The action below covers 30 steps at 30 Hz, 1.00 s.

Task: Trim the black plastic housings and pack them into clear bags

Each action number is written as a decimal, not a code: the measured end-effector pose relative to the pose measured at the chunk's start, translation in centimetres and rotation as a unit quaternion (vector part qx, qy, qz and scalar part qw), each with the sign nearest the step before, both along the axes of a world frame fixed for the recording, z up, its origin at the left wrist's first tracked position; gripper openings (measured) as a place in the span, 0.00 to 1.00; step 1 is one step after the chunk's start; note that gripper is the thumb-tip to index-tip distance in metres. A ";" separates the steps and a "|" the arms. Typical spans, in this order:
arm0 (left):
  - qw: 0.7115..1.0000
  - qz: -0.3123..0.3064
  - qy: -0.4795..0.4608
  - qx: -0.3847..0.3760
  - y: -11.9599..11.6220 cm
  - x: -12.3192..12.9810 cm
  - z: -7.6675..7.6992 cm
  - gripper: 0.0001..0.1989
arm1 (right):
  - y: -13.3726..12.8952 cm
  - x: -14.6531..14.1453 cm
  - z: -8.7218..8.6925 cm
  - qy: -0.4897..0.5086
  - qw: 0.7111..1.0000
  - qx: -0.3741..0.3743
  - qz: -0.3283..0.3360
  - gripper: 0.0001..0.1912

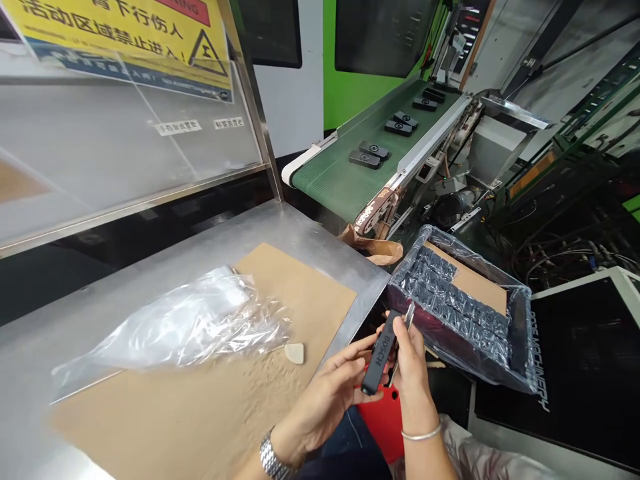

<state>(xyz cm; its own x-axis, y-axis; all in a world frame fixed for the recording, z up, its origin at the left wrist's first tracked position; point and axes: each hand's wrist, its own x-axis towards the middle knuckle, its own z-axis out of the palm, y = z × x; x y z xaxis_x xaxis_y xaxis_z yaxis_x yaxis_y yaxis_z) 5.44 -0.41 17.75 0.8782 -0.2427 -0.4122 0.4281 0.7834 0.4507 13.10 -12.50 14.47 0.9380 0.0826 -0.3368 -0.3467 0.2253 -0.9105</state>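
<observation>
A long black plastic housing (380, 357) marked BOSCH is tilted in front of me, over the gap beside the table. My left hand (333, 387) is closed round its lower part, fingers behind and beneath it. My right hand (411, 363) grips a slim metal tool (411, 313) that looks like a utility knife, its thumb near the housing's upper end. The tool lies close along the housing's right side; whether they touch I cannot tell. Part of the tool is hidden by the right fingers.
A plastic-lined box (465, 307) holds rows of black parts at the right. Several black housings lie on the green conveyor (330, 183). On the metal table (295, 233) are brown cardboard (190, 413), clear plastic bags (185, 320) and a small pale piece (295, 353).
</observation>
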 end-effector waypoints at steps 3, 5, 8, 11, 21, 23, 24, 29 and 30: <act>1.000 0.022 0.011 0.002 -0.3 -0.4 0.7 0.18 | -0.5 0.1 0.4 -0.016 1.000 -0.004 -0.021 0.27; 1.000 0.021 0.014 0.011 -0.7 -0.3 1.1 0.18 | -0.8 0.2 0.7 -0.029 0.999 -0.002 -0.034 0.27; 0.999 -0.004 0.013 0.031 -1.3 0.0 1.6 0.18 | -1.5 0.2 1.2 -0.050 0.998 0.004 -0.047 0.27; 0.999 -0.016 0.020 0.046 -1.8 0.3 1.9 0.19 | -2.1 0.0 1.8 -0.070 0.996 0.009 -0.056 0.28; 0.999 -0.030 0.014 0.013 -2.2 0.5 2.9 0.17 | -3.1 0.0 2.4 -0.093 0.992 -0.054 -0.071 0.25; 0.999 -0.031 0.019 0.014 -2.2 0.6 2.9 0.17 | -3.1 0.0 2.3 -0.092 0.991 -0.064 -0.075 0.24; 0.999 -0.029 0.024 0.014 -2.2 0.6 2.8 0.18 | -3.1 0.0 2.3 -0.092 0.990 -0.069 -0.077 0.23; 0.999 -0.027 0.046 0.003 -2.2 0.5 2.2 0.19 | -2.9 -0.3 2.2 -0.103 0.985 -0.096 -0.100 0.23; 0.999 -0.028 0.043 0.002 -2.2 0.4 2.1 0.19 | -2.9 -0.4 2.2 -0.107 0.984 -0.102 -0.103 0.22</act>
